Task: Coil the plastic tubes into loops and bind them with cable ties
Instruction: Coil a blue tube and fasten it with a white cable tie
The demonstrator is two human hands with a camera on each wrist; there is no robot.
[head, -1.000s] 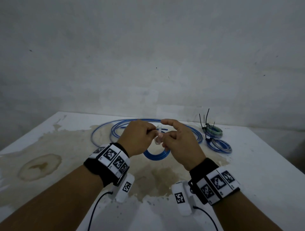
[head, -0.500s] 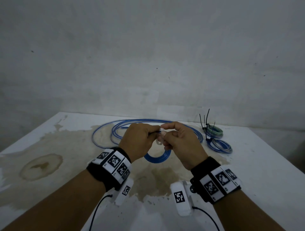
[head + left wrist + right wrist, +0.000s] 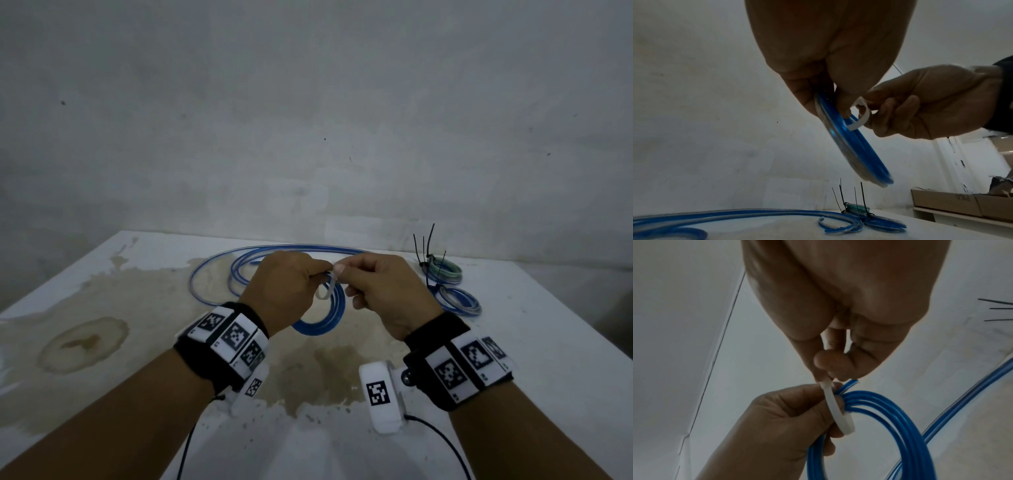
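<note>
My left hand [image 3: 291, 287] holds a small coil of blue plastic tube [image 3: 329, 318] above the table, fingers curled round its top. In the left wrist view the blue coil [image 3: 855, 146] hangs down from that hand. A white cable tie [image 3: 327, 289] is looped round the coil's strands. My right hand [image 3: 380, 284] pinches the white tie [image 3: 836, 410] between thumb and forefinger close to the left hand [image 3: 781, 421]. The blue coil [image 3: 890, 426] and one cut tube end show under the tie in the right wrist view.
Long loose blue tube [image 3: 246, 260] lies in wide loops on the stained white table [image 3: 102, 308] behind my hands. Two bound coils, one greenish [image 3: 443, 270] and one blue [image 3: 459, 301], with black tie tails sticking up, sit at the back right. A grey wall stands close behind.
Both hands have risen slightly and the right hand has drawn the white tie a little to the right, so its loop round the coil shows more clearly.
</note>
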